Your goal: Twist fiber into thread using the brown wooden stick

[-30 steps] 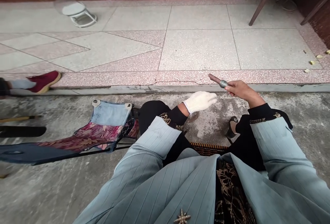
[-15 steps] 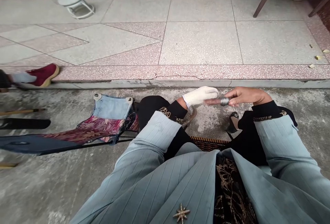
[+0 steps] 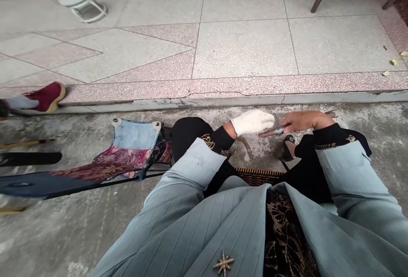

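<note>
A white knit glove covers my left hand (image 3: 255,122), its fingers together and bent over, the palm side hidden. Below its wrist a curved brown stick-like piece (image 3: 245,147) shows; whether the hand grips it I cannot tell. My bare right hand (image 3: 301,121) is closed around a slim brown stick-like tool (image 3: 269,133) bound with a grey, wire-like band. The tool's brown end points left, just under the gloved fingertips and apart from them. A greyish-brown piece (image 3: 330,114) shows behind the right wrist; its link to the tool is hidden.
A low wicker seat edge (image 3: 258,175) shows between my legs. On my left stands a folding fabric chair (image 3: 124,154). A raised tiled step (image 3: 242,86) runs ahead, with a white stool (image 3: 86,7) on it. Another person's red shoe (image 3: 46,97) rests at the step.
My left hand has shifted slightly right. My right hand has drawn the tool a little right and down, leaving a gap from the glove. The view has tilted slightly.
</note>
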### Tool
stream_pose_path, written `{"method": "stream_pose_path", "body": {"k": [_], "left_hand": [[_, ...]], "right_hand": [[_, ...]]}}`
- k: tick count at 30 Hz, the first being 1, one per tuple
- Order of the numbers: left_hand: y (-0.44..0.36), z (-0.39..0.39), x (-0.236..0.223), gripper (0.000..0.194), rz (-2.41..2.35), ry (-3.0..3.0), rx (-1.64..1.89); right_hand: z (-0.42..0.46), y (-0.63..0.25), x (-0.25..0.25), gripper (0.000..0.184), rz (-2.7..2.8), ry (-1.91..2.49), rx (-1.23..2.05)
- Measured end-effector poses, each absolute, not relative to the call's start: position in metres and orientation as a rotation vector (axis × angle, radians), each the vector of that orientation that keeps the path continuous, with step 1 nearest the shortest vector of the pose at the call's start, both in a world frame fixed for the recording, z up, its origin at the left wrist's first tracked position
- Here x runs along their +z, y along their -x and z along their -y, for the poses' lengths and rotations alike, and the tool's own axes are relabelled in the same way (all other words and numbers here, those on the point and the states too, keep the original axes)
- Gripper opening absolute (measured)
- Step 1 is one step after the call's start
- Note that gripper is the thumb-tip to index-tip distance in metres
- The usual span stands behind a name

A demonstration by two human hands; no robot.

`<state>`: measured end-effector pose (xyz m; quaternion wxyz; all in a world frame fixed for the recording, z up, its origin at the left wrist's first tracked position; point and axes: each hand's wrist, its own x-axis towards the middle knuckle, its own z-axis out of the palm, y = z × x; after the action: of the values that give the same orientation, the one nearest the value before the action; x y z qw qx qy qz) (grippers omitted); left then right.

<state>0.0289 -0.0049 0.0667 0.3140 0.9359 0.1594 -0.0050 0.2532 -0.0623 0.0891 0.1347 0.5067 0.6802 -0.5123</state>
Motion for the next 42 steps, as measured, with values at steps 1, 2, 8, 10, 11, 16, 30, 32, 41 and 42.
{"method": "stream_pose_path", "body": {"k": [1,2,8,10,11,16,30,32,41,42], "left_hand": [[-0.028,0.003,0.067,0.030,-0.396,-2.435,0.001],[-0.027,0.002,0.066,0.030,-0.376,-2.379,0.025],[-0.023,0.002,0.065,0.035,-0.551,-2.027,0.270],[-0.024,0.005,0.065,0.035,-0.554,-2.045,0.273],[-0.024,0.006,0.066,0.035,-0.519,-2.076,0.253],[-0.025,0.010,0.069,0.030,-0.409,-2.271,0.112],[-0.008,-0.011,0.082,0.031,-0.628,-2.257,0.170],[-0.008,-0.014,0.081,0.033,-0.661,-2.190,0.267],[-0.012,-0.004,0.082,0.032,-0.551,-2.185,0.156],[-0.013,-0.003,0.082,0.031,-0.528,-2.189,0.144]], "right_hand": [[0.064,-0.254,0.092,0.034,-1.977,-1.309,-1.625],[0.067,-0.255,0.097,0.036,-1.996,-1.212,-1.753],[0.078,-0.263,0.121,0.037,-2.161,-1.918,-2.285],[0.077,-0.262,0.120,0.035,-2.148,-2.274,-2.400],[0.075,-0.261,0.117,0.034,-2.127,-2.419,-2.414],[0.056,-0.257,0.094,0.028,-2.005,-2.749,-1.825],[0.057,-0.245,0.104,0.029,-2.002,-1.237,-1.903],[0.060,-0.248,0.109,0.035,-2.107,-1.417,-2.160],[0.046,-0.244,0.087,0.032,-2.113,-2.554,-2.121],[0.044,-0.244,0.085,0.030,-2.102,-2.592,-1.879]]}}
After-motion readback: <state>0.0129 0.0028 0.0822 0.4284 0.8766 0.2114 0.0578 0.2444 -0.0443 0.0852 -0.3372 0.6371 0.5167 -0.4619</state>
